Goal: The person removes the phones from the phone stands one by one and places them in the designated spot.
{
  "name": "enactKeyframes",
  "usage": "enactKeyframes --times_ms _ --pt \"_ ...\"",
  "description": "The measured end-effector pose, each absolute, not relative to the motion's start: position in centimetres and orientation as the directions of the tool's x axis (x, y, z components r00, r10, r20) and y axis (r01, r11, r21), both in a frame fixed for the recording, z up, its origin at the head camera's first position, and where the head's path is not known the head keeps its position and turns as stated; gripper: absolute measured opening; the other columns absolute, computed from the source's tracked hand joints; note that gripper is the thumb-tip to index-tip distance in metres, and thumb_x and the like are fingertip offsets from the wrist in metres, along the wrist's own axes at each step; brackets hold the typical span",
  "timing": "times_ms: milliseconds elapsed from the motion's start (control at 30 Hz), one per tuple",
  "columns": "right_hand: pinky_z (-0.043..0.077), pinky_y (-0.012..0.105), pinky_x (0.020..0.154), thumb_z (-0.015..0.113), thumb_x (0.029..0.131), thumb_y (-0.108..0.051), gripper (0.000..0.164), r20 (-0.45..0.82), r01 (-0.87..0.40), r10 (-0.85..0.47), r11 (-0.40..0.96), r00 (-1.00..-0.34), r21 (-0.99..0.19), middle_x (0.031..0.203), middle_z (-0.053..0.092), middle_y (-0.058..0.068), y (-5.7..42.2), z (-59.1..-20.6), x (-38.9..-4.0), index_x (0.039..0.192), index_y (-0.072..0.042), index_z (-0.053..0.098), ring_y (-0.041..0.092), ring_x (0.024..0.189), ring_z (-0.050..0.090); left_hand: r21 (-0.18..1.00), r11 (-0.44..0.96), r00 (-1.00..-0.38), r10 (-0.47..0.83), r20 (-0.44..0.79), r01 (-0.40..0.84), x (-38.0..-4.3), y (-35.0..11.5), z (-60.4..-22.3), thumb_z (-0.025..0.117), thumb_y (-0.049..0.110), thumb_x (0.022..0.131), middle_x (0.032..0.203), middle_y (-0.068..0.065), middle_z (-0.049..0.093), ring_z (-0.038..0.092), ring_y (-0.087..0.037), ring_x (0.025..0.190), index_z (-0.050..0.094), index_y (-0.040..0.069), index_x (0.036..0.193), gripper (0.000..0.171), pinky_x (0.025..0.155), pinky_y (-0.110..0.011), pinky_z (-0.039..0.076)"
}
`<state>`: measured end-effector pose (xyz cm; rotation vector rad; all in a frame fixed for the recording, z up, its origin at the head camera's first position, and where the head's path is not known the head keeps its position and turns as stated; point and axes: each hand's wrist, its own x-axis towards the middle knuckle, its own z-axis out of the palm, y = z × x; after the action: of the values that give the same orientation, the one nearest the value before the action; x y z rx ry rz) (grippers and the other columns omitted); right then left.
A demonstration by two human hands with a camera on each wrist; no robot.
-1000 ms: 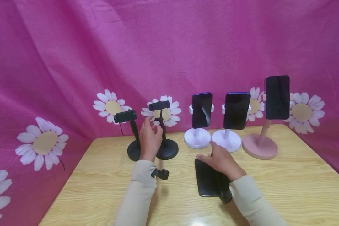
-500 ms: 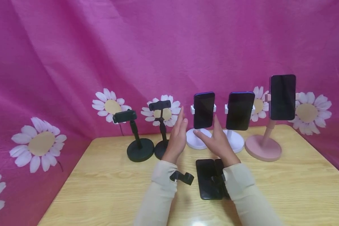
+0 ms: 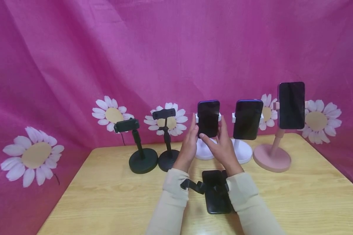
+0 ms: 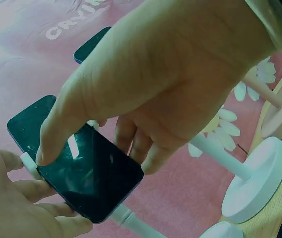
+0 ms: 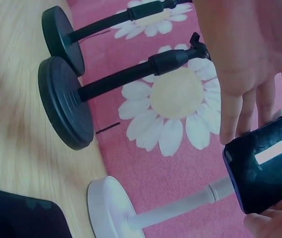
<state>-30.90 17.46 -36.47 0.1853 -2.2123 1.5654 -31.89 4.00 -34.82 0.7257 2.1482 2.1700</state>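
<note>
A black-screened phone (image 3: 209,119) stands upright in the clamp of a white phone stand (image 3: 204,150), with my hands on either side. My left hand (image 3: 187,148) has its fingers along the phone's left edge, fairly straight. From the other side, my right hand (image 3: 222,148) reaches its fingers to the right edge. Its thumb lies across the front of the lower screen; whether it presses cannot be told. In the left wrist view, the right hand (image 4: 155,74) hides part of the phone (image 4: 81,163), and its fingertips pass behind the phone.
To the right, a second white stand (image 3: 242,151) and a pink stand (image 3: 272,158) each hold a phone. Two black stands (image 3: 143,161) (image 3: 167,160) stand on the left. Another phone (image 3: 217,199) lies on the wooden table (image 3: 120,202), below my wrists.
My left hand has moved right from the black stands to the phone's left edge. My right hand has risen from the phone lying on the table to the upright phone's right edge.
</note>
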Motion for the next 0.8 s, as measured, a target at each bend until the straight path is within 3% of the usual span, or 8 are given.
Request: enactKeyframes --times_ms 267,333,567,667,800 --pt "0.027 0.046 0.112 0.071 0.087 -0.033 0.098 0.429 -0.370 0.123 0.336 -0.895 -0.867 0.160 0.019 0.005 17.0 -36.7 -30.5 0.155 -0.027 0.002 0.023 0.145 0.021 0.945 -0.094 -0.893 0.311 0.326 0.312 -31.6 3.6 -35.2 0.029 0.045 0.102 0.156 0.026 0.012 0.013 -0.009 0.145 0.015 0.047 0.150 0.051 0.117 -0.039 0.019" --pt "0.027 0.049 0.112 0.070 0.088 -0.028 0.096 0.431 -0.377 0.113 0.322 -0.895 -0.868 0.160 0.018 0.007 16.7 -35.8 -29.7 0.156 -0.022 0.003 0.026 0.145 0.020 0.944 -0.095 -0.891 0.311 0.330 0.316 -31.6 3.5 -35.1 0.030 0.045 0.102 0.155 0.026 0.012 0.014 -0.009 0.145 0.016 0.048 0.150 0.050 0.116 -0.038 0.019" --pt "0.027 0.051 0.111 0.069 0.089 -0.023 0.094 0.427 -0.385 0.085 0.300 -0.900 -0.873 0.160 0.017 0.007 16.5 -34.8 -29.2 0.156 -0.021 0.003 0.026 0.145 0.019 0.938 -0.104 -0.885 0.312 0.346 0.330 -31.8 3.0 -34.6 0.030 0.047 0.100 0.159 0.018 0.013 0.015 -0.014 0.146 0.016 0.040 0.153 0.055 0.115 -0.042 0.022" --pt "0.026 0.053 0.111 0.068 0.090 -0.016 0.090 0.425 -0.392 0.073 0.272 -0.902 -0.879 0.158 0.020 0.014 16.1 -33.3 -27.9 0.155 -0.011 0.006 0.032 0.144 0.020 0.938 -0.111 -0.885 0.310 0.346 0.328 -31.7 2.7 -34.4 0.032 0.050 0.098 0.159 0.016 0.013 0.017 -0.015 0.145 0.017 0.040 0.153 0.058 0.114 -0.043 0.024" --pt "0.026 0.053 0.111 0.067 0.090 -0.011 0.088 0.443 -0.421 0.059 0.223 -0.895 -0.879 0.157 0.023 0.015 16.0 -32.7 -27.4 0.155 -0.010 0.008 0.033 0.143 0.022 0.939 -0.122 -0.883 0.319 0.345 0.323 -31.4 2.3 -34.0 0.033 0.049 0.098 0.159 0.014 0.014 0.019 -0.017 0.145 0.018 0.041 0.152 0.057 0.114 -0.043 0.024"
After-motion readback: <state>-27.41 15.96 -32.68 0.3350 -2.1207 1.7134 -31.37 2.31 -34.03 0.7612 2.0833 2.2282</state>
